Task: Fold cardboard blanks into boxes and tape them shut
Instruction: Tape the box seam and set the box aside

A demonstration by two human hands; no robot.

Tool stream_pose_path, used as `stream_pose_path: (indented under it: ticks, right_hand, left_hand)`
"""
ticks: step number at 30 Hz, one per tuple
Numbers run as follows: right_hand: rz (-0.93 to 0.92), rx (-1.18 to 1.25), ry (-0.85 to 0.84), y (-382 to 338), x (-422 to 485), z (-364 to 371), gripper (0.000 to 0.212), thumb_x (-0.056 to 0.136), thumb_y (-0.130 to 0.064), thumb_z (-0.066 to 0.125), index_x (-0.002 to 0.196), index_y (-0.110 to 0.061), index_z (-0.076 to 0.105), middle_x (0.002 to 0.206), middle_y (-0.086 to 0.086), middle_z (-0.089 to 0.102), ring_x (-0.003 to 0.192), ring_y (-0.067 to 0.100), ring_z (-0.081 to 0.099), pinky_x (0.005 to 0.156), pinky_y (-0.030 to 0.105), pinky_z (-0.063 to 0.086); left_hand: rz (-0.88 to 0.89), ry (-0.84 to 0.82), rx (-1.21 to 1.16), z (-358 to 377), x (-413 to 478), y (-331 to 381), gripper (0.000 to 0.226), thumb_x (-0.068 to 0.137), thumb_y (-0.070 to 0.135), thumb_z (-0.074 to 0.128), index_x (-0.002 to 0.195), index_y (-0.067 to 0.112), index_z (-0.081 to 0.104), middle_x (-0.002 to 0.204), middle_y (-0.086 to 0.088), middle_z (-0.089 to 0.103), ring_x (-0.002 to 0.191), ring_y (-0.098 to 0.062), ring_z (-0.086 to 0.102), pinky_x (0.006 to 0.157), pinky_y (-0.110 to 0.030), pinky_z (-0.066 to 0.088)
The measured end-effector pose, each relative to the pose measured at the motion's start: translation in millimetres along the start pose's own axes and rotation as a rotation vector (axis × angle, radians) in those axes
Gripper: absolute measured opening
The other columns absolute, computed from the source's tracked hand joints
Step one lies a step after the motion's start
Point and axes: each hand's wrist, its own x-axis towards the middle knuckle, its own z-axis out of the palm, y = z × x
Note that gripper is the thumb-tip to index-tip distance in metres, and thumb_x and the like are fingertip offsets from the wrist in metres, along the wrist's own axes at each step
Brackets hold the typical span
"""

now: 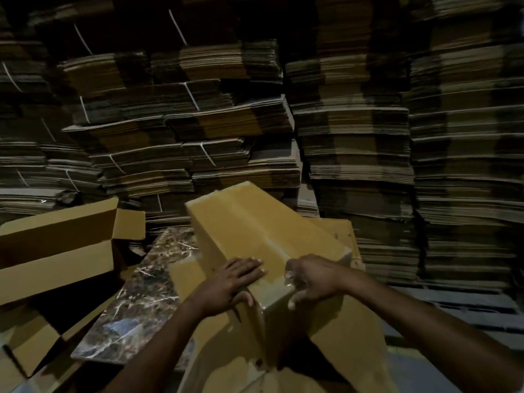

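- A long brown box (263, 239) lies in the middle, right in front of the person. It is tilted, and its far end points up and away.
- The box rests on flat sheets of cardboard (348, 321).
- The left hand (235, 282) lies flat on top of the box, at the near end. Its fingers are straight and close together, and they press down. The thumb hangs over the near edge.
- The right hand (309, 279) is at the near right corner of the box and touches it. Its fingers are bent a little and spread out. The hand is blurry, so it is not clear if it grips anything.
- Something shiny shows on the box just under the right hand. It is too blurry to say what it is.
- An open box (56, 251) lies on its side to the left.
- A dark stone slab (136, 302) with white streaks lies between the two boxes.
- Tall piles of flat cardboard blanks (198, 123) fill the back. Some are tied with white straps (190, 95).
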Motion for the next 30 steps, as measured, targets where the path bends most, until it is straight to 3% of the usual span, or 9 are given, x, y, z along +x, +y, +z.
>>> stream_pose_path:
  ticks: [3,6,8,10,13,17,21,26,30]
  right_hand:
    - [0.014,0.029,0.108,-6.9,6.2,9.2,0.031,0.092,-0.044,0.069,0.114,-0.028,0.056,0.109,-0.002,0.057,0.095,0.016,0.054,0.078,0.035,0.048]
    - [0.04,0.013,0.175,-8.3,10.1,17.3,0.017,0.098,-0.031,0.061,0.114,-0.031,0.057,0.108,-0.003,0.054,0.096,0.017,0.053,0.077,0.033,0.044]
    - [0.064,-0.02,0.181,-10.8,9.4,15.3,0.016,0.098,-0.033,0.06,0.114,-0.033,0.058,0.108,-0.004,0.052,0.098,0.016,0.05,0.078,0.033,0.042]
    - [0.072,-0.052,0.194,-12.0,10.4,12.6,0.017,0.097,-0.04,0.061,0.113,-0.035,0.058,0.106,-0.007,0.049,0.099,0.014,0.045,0.08,0.034,0.04]
    - [0.082,-0.083,0.184,-15.6,13.5,17.2,0.022,0.093,-0.051,0.061,0.11,-0.039,0.054,0.108,-0.006,0.041,0.102,0.014,0.037,0.082,0.036,0.034]
    - [0.074,-0.04,0.213,-15.4,17.2,26.2,0.019,0.092,-0.043,0.066,0.099,-0.038,0.049,0.11,-0.008,0.036,0.105,0.014,0.031,0.088,0.039,0.034]
    - [0.042,0.064,0.273,-6.6,22.0,36.8,0.015,0.09,-0.034,0.071,0.089,-0.032,0.056,0.097,-0.015,0.05,0.098,0.009,0.042,0.081,0.033,0.034]
    - [0.091,0.149,0.401,-3.0,23.5,51.4,0.02,0.084,-0.018,0.074,0.075,-0.028,0.058,0.081,-0.015,0.057,0.086,0.0,0.045,0.069,0.032,0.037]
    - [0.068,0.114,0.557,-3.8,21.0,69.5,0.031,0.075,-0.002,0.069,0.069,-0.028,0.054,0.076,-0.016,0.053,0.081,0.003,0.045,0.069,0.028,0.028]
  left_hand:
    - [-0.099,0.114,-0.057,4.9,-7.9,-3.0,0.055,0.107,0.052,0.034,0.159,0.04,0.021,0.166,0.002,0.027,0.152,-0.018,0.026,0.121,-0.043,0.028]
    - [-0.225,0.345,-0.235,18.8,-18.0,14.5,0.055,0.098,0.019,0.064,0.149,0.028,0.048,0.152,-0.003,0.043,0.139,-0.018,0.041,0.104,-0.04,0.049]
    - [-0.331,0.471,-0.376,26.3,-21.5,32.0,0.058,0.088,0.0,0.073,0.139,0.024,0.061,0.144,-0.001,0.045,0.132,-0.011,0.043,0.097,-0.024,0.053]
    - [-0.426,0.547,-0.485,31.6,-22.6,45.5,0.053,0.086,-0.007,0.072,0.13,0.022,0.068,0.14,0.0,0.046,0.128,-0.009,0.046,0.094,-0.008,0.046]
    - [-0.482,0.595,-0.576,31.4,-25.3,58.4,0.048,0.09,-0.006,0.067,0.126,0.026,0.07,0.135,0.004,0.048,0.126,-0.005,0.049,0.094,-0.009,0.045]
    - [-0.52,0.689,-0.639,28.4,-29.1,75.7,0.04,0.092,-0.004,0.065,0.124,0.019,0.071,0.121,0.003,0.055,0.117,-0.004,0.055,0.093,-0.019,0.05]
    - [-0.816,0.74,-1.007,34.1,-30.4,101.3,0.036,0.097,0.008,0.066,0.132,0.017,0.066,0.118,0.006,0.064,0.109,-0.004,0.063,0.089,-0.018,0.054]
    - [-0.958,0.768,-1.122,44.2,-30.9,111.8,0.022,0.093,0.011,0.073,0.115,0.013,0.076,0.107,0.002,0.071,0.098,-0.005,0.068,0.082,-0.018,0.056]
    - [-1.016,0.795,-1.175,44.4,-27.0,112.6,0.012,0.089,0.008,0.076,0.097,0.017,0.078,0.095,0.0,0.075,0.092,-0.009,0.07,0.079,-0.023,0.058]
